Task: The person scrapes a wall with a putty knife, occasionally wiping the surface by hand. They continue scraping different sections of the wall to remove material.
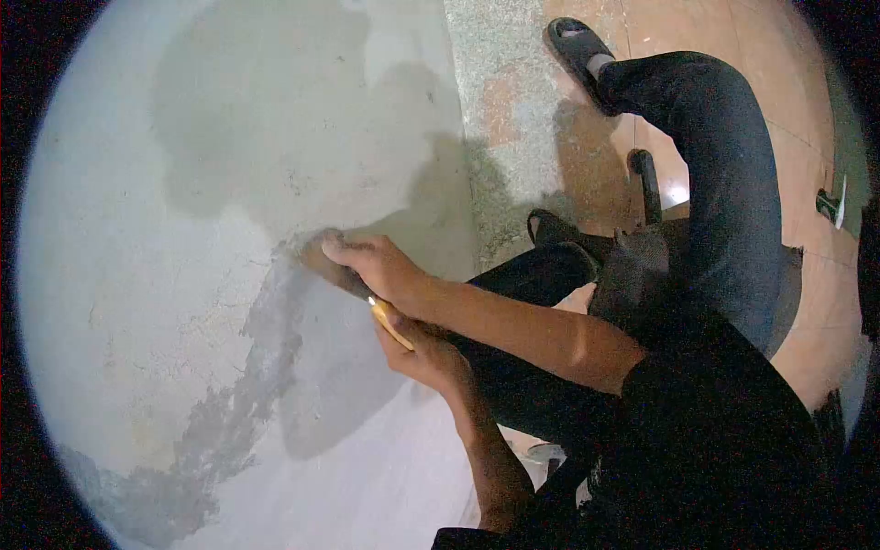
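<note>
My left hand (417, 357) is closed around the yellow handle (392, 327) of a flat tool. My right hand (390, 270) grips the tool's wide, dark blade (337, 273) just beyond the handle, thumb near its far end. The blade is blurred and lies at or very near the pale wall surface (183, 302), where contact is hard to judge. Around the hands, a darker grey, damp-looking band (266, 353) runs down to the lower left, with a smoother, whiter area (339, 486) below it.
My legs in dark trousers (733, 183) bend across the right side. A dark sandal (582, 60) rests on the tiled floor (797, 101), beside a speckled strip (513, 110). A dark bar (649, 188) stands between the legs. A small object (832, 203) lies far right.
</note>
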